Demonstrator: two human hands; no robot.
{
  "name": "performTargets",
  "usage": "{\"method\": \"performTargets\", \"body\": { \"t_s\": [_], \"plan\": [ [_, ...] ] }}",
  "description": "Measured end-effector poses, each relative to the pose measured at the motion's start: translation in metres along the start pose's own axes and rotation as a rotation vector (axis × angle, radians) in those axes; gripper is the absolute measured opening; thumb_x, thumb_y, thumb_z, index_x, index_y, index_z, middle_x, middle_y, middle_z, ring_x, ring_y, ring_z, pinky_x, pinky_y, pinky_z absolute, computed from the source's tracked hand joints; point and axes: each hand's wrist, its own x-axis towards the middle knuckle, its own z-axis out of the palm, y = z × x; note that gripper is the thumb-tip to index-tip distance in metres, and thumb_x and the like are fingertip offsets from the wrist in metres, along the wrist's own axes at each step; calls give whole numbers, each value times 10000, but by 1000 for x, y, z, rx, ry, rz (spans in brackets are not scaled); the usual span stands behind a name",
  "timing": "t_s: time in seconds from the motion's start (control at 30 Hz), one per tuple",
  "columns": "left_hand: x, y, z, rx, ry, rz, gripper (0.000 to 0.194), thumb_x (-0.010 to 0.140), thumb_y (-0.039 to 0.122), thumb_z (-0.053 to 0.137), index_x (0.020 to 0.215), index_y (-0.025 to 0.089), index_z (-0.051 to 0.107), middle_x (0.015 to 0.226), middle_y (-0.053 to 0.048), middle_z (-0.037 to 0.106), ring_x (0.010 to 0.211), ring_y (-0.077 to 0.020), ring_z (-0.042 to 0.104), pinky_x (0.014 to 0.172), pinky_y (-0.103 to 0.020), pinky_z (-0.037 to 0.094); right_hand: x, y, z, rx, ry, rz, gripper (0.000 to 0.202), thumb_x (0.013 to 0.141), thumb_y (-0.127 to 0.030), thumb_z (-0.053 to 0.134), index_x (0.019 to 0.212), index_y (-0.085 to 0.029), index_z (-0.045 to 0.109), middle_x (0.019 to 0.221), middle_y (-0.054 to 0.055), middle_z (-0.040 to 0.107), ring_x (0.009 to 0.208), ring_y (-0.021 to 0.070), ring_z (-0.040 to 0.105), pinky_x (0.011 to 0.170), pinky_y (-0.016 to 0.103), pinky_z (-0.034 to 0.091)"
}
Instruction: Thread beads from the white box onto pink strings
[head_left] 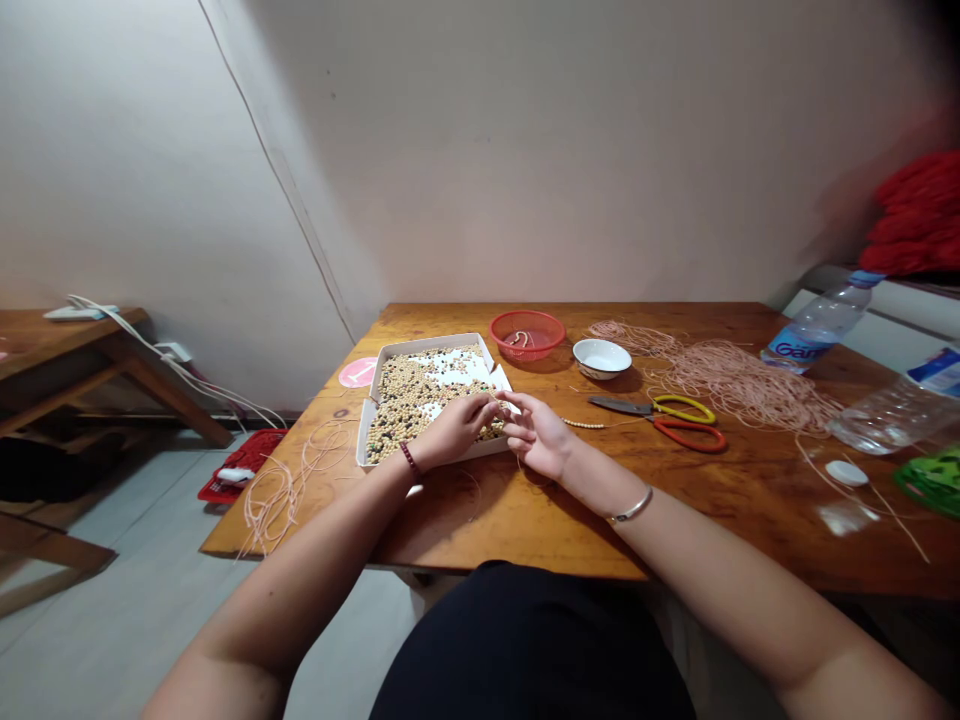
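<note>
Over the near right corner of a white tray (365,440), my left hand (459,424) and my right hand (538,437) meet with their fingertips almost touching. Many small cream and dark beads (401,395) lie in the tray. The left thumb and forefinger are pinched together; whatever is between them is too small to make out. My right hand is closed at thumb and forefinger on a thin cord, its other fingers loosely curled. A short row of threaded cream beads (583,424) emerges beside the right hand, on a cord lying on the table.
Behind the tray stand a red basket (527,336) and a white bowl (602,358). Scissors (660,415) lie right of my hands. Pink cords (735,375), plastic bottles (821,322) and a white cap (847,472) are farther right. More cord (281,495) hangs over the table's left edge.
</note>
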Motion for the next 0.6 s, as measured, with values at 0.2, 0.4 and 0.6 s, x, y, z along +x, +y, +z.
{"method": "performTargets", "body": {
  "t_s": [0.2, 0.4, 0.6],
  "plan": [
    [0, 6, -1, -13, -27, 7, 361, 940, 392, 356, 843, 132, 588, 698, -22, 567, 612, -111, 452, 598, -234, 349, -3, 1, 3, 4, -13, -5, 160, 752, -242, 634, 876, -196, 543, 596, -73, 529, 345, 12, 155, 300, 158, 114],
    [-1, 5, 0, -21, -37, -8, 398, 938, 410, 332, 728, 141, 538, 656, -10, 520, 591, -109, 427, 589, -236, 337, -4, 1, 7, 3, -9, -4, 176, 733, -250, 667, 837, -186, 540, 527, -91, 451, 348, 14, 144, 302, 151, 119],
    [0, 0, 1, -57, -52, -18, 470, 933, 464, 309, 623, 150, 470, 595, 0, 486, 542, -96, 388, 563, -236, 318, -4, 1, 5, 32, -23, 19, 136, 755, -239, 634, 849, -187, 551, 555, -80, 481, 350, 13, 142, 306, 152, 112]
  ]
}}
